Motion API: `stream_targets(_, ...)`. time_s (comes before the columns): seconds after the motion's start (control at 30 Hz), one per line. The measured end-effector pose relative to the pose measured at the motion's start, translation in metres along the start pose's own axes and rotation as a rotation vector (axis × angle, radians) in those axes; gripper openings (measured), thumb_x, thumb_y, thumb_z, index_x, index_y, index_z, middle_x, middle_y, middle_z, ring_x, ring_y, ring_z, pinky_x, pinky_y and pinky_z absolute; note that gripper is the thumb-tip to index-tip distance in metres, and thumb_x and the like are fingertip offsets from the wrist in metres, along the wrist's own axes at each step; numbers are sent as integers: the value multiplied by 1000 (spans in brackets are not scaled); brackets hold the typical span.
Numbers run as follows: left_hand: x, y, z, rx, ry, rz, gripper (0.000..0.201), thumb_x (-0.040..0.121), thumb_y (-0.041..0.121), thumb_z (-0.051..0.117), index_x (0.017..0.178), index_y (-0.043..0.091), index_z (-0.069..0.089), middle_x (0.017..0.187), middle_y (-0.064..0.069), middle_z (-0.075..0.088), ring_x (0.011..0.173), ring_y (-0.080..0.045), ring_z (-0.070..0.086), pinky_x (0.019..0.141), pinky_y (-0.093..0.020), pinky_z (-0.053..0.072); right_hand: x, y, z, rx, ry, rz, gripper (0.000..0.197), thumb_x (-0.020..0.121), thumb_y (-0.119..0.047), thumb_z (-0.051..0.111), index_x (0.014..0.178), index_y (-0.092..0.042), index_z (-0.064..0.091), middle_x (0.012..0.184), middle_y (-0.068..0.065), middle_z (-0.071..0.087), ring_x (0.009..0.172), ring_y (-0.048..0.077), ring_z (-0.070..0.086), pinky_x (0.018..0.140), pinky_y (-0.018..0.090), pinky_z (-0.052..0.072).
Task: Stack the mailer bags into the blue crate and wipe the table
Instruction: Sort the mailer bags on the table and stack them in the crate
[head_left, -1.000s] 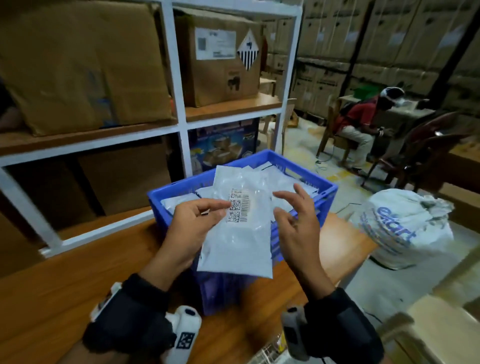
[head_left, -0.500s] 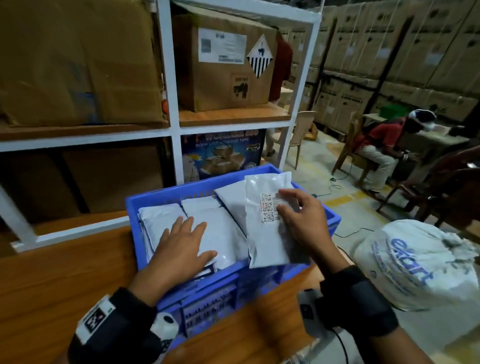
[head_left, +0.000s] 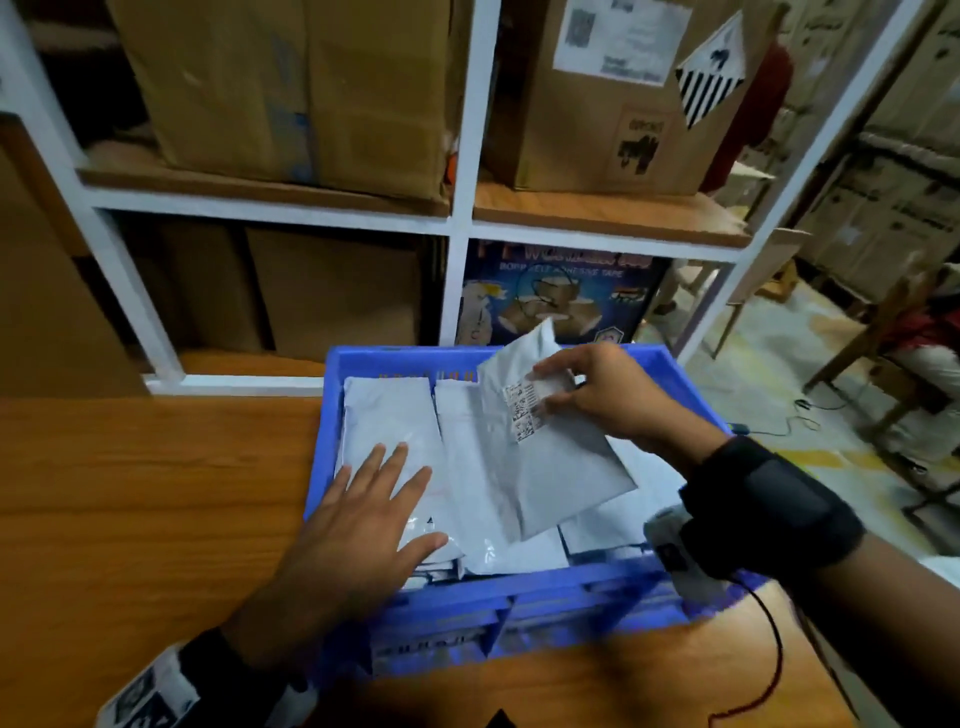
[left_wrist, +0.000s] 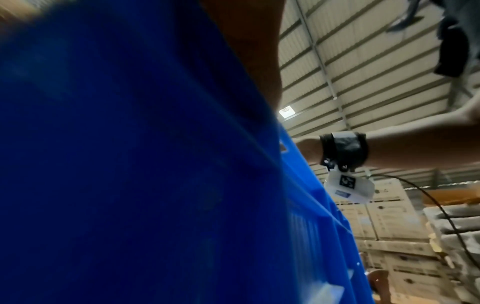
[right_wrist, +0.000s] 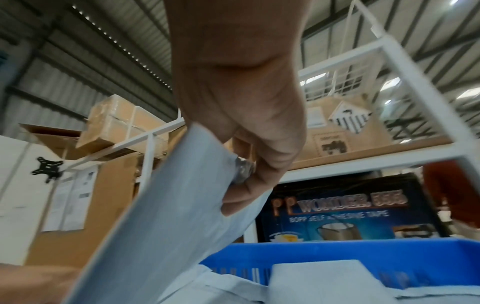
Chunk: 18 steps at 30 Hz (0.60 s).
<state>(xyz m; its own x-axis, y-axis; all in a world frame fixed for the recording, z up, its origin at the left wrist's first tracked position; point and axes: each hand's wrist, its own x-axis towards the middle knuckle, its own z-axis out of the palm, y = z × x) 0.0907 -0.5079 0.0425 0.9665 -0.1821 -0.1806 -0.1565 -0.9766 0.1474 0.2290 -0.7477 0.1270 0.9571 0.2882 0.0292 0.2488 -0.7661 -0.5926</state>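
Note:
A blue crate (head_left: 519, 597) stands on the wooden table (head_left: 145, 509) and holds several pale grey mailer bags (head_left: 467, 467) lying flat. My left hand (head_left: 374, 499) rests flat with straight fingers on the leftmost bags near the crate's front left corner. My right hand (head_left: 582, 389) pinches the top edge of one mailer bag (head_left: 550, 467) with a barcode label, held tilted over the crate's right half. In the right wrist view the right hand (right_wrist: 249, 164) grips that bag (right_wrist: 166, 236) above the crate (right_wrist: 363, 259). The left wrist view is filled by the crate wall (left_wrist: 130, 185).
A white metal shelf rack (head_left: 462, 218) with cardboard boxes (head_left: 291, 88) stands right behind the crate, and a tape carton (head_left: 561, 296) sits on its lower level. Chairs (head_left: 883, 332) and stacked cartons are on the floor to the right.
My view has tipped down and shifted left. The right hand has carried the labelled bag lower into the crate's right half. The left hand stays flat on the left bags.

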Motion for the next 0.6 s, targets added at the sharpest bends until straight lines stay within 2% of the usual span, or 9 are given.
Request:
stream_targets(0.1,3,-6,0,-59,22,-27,123,45,88,-35,154,41,0,162,7,-19,149,-11,-15,122,-33,-3,16,-12,14,73,-96,-36,42,67,-22,89,106,-20,74,95,-3,71,88,16,65,77,30,54)
stream_targets(0.17,3,-6,-2,-86,18,-40,120,48,92,-29,153,42,0,162,9,-17,149,-9,-13,123,-33,0,20,-11,23,47,-222,-35,45,72,-25,87,113,-19,70,87,-8,64,82,15,60,66,24,49)
stream_targets(0.2,2,-6,-3,-87,10,-46,119,49,93,-28,153,43,-2,162,9,-16,149,-9,-13,123,-33,2,21,-9,25,-25,-308,-31,49,76,-28,84,120,-19,66,92,-8,62,84,16,60,66,23,50)
stream_targets(0.27,-2,-3,-13,-93,-19,-66,118,48,96,-23,152,42,-6,163,8,-17,149,-9,-13,123,-31,2,22,-7,18,-319,-417,-67,55,83,-36,75,133,-23,55,116,-1,62,100,22,63,77,31,53)
stream_targets(0.33,-5,2,-32,-93,-44,-96,124,45,98,-20,154,40,-5,164,5,-11,150,-11,-8,121,-27,3,27,-4,5,-620,-402,-159,64,86,-47,69,143,-30,44,138,5,52,122,28,54,92,38,47)
stream_targets(0.43,1,16,-59,-69,-73,-153,134,40,99,-17,156,33,1,165,-3,-1,151,-17,1,120,-29,6,34,4,2,-800,-494,-214,85,82,-61,65,151,-44,18,159,11,15,141,45,22,105,61,35)
stream_targets(0.5,12,32,-66,5,-108,-187,115,62,96,-4,156,30,-2,164,-9,-2,151,-23,0,123,-37,9,30,15,15,-846,-628,-232,94,81,-64,63,153,-44,5,161,15,1,143,50,12,109,65,26)
stream_targets(0.57,30,50,-68,58,-121,-218,79,93,72,21,156,31,-4,164,-12,-2,151,-29,-2,122,-45,11,25,28,30,-868,-728,-238,95,86,-61,59,155,-37,-2,160,24,1,143,52,13,115,58,20)
stream_targets(0.6,41,58,-68,48,-126,-237,72,98,62,26,156,33,-4,164,-12,-3,151,-31,-3,121,-49,11,23,33,34,-863,-737,-234,95,87,-61,58,155,-35,-4,159,27,2,143,53,13,116,55,18)
